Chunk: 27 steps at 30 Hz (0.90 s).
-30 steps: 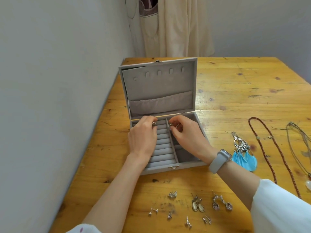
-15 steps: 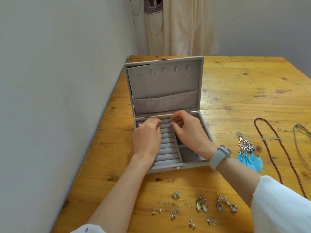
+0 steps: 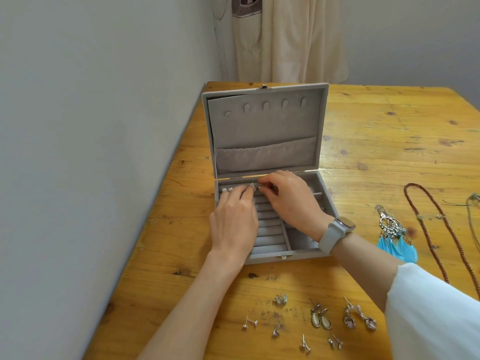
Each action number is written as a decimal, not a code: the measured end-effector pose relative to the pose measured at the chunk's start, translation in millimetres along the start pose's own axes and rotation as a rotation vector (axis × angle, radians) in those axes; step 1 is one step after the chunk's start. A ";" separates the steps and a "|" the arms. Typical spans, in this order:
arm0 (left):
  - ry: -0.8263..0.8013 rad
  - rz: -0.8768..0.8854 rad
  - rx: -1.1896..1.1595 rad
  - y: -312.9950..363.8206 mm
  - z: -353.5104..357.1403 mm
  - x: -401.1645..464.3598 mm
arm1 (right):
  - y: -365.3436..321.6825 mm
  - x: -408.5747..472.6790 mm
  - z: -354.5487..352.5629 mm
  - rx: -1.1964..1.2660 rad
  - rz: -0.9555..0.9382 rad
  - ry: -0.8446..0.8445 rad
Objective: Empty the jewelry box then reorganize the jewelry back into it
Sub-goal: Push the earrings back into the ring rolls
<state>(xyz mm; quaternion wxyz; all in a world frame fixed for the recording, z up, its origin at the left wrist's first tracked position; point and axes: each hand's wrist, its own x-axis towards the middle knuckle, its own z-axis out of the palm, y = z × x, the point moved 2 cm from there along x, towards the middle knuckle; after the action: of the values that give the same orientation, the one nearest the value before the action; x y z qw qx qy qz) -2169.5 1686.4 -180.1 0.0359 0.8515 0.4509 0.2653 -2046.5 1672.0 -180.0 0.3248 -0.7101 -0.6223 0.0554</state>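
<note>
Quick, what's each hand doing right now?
Left hand: fingers press the ring rolls, holding nothing visible.
Right hand: pinching a small sparkly earring.

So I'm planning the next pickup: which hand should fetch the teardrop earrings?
Probably the right hand: the teardrop earrings lie on its side of the table, below its forearm; the left hand would cross over.

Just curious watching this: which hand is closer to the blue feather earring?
Right. The right hand is in the box, on the feather earring's side; the left hand lies farther away.
</note>
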 end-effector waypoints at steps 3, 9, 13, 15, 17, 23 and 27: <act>0.012 0.010 0.023 -0.4 1.8 1.2 | 0.1 0.5 2.7 -0.014 0.001 -0.013; 0.008 0.015 0.038 -1.6 2.3 0.1 | 0.8 1.8 4.2 -0.005 0.025 -0.023; 0.003 0.003 0.016 -0.1 0.8 0.0 | 2.7 -1.1 2.4 0.011 0.012 -0.020; 0.010 -0.003 -0.001 0.9 -0.6 0.2 | 3.0 -2.9 1.1 0.014 -0.002 -0.018; 0.005 -0.003 -0.006 1.5 -0.5 0.1 | 2.1 -3.8 -0.2 0.020 -0.009 -0.004; -0.018 -0.001 0.027 0.8 1.1 0.1 | 0.9 -2.6 1.6 0.010 -0.001 -0.008; -0.048 -0.011 0.028 2.5 -0.5 0.5 | 0.8 -3.7 -1.4 0.052 -0.001 -0.011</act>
<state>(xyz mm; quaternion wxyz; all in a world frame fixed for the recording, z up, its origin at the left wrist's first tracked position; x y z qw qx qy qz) -2167.7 1685.3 -178.8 0.0361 0.8556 0.4580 0.2383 -2045.9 1668.0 -180.6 0.3399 -0.7006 -0.6228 0.0755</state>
